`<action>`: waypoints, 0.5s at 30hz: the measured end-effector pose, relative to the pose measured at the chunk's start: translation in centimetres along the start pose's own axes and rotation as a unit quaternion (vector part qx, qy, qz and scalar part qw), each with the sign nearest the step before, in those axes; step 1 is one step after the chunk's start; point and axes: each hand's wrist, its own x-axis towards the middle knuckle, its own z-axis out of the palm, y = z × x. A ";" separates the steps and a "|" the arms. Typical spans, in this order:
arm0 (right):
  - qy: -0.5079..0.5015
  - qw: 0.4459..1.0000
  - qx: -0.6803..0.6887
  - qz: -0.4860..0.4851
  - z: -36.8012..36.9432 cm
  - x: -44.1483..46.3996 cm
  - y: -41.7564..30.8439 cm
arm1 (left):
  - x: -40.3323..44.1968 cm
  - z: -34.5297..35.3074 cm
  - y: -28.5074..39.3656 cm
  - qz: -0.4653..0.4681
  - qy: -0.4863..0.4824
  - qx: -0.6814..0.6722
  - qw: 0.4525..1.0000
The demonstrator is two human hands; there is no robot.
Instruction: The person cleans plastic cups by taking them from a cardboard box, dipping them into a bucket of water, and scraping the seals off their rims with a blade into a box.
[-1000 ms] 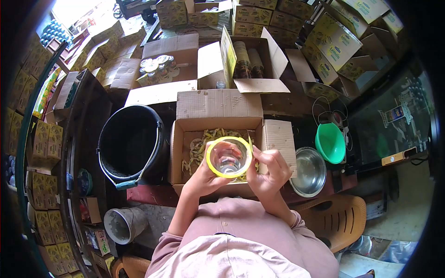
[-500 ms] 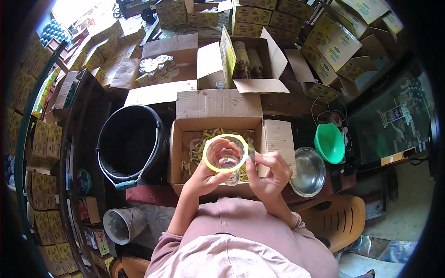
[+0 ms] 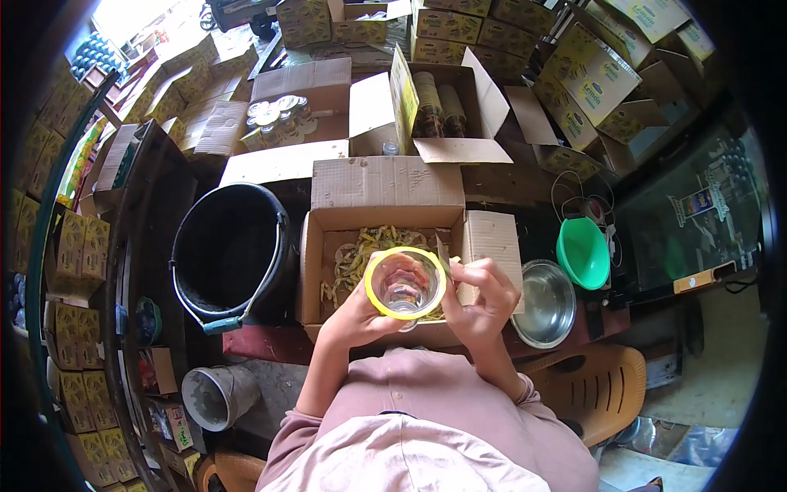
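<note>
A packing workshop or stockroom, it seems — printed cartons stand stacked well left of the left hand, Lemon cartons rise ahead and to the right of the right hand, and beyond both sits an open box of glassware.

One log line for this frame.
left hand: holds cup | right hand: holds thin strip at cup rim | box: below, yellow scraps inside | bucket: left of box
</note>
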 end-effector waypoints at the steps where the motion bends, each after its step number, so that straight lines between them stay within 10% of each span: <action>1: -0.005 0.999 0.025 0.019 -0.2 0.2 -0.1 | 0.0 -0.1 0.0 -0.005 0.000 -0.007 1.000; 15: 0.000 1.000 0.011 0.017 -0.4 -0.2 0.0 | 0.0 0.0 0.4 -0.022 -0.020 -0.009 1.000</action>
